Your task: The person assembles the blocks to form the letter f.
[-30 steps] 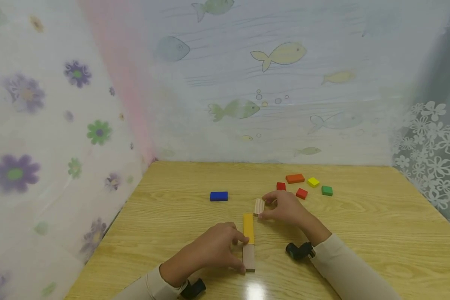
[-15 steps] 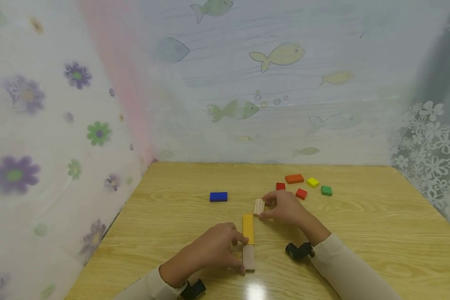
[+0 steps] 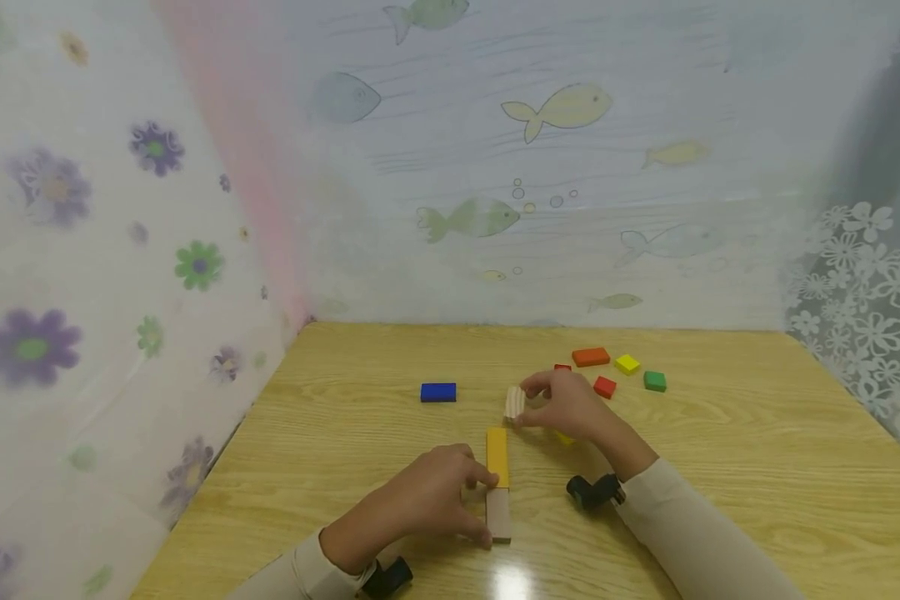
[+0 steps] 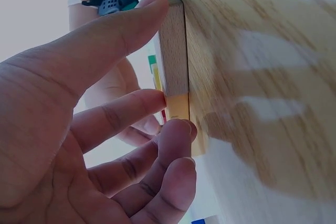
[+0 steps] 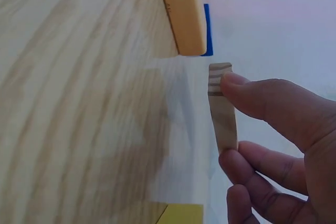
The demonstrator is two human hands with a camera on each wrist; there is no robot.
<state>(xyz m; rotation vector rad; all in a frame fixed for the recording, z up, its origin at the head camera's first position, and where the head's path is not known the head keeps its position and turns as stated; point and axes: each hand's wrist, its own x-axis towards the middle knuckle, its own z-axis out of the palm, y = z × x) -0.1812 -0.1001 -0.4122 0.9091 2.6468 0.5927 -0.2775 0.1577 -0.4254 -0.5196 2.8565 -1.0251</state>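
Note:
A plain wooden block (image 3: 498,515) and an orange-yellow block (image 3: 497,457) lie end to end in a straight row on the table. My left hand (image 3: 438,492) holds the plain block, its thumb at the near end and its index finger by the joint between the two. In the left wrist view the thumb (image 4: 131,27) lies along the block's edge. Beyond the row's far end, my right hand (image 3: 570,406) pinches a striped wooden block (image 3: 515,404) between thumb and fingers. The right wrist view shows this block (image 5: 223,114) raised off the table, apart from the orange-yellow one.
A blue block (image 3: 438,392) lies left of the row's far end. An orange-red block (image 3: 591,357), small red blocks (image 3: 604,387), a yellow one (image 3: 627,364) and a green one (image 3: 655,381) lie at the back right. Another yellow block (image 3: 566,437) shows under my right hand.
My right hand has lifted the striped block and shifted slightly away and to the left, uncovering part of a yellow block beneath. My left hand and the row have stayed put.

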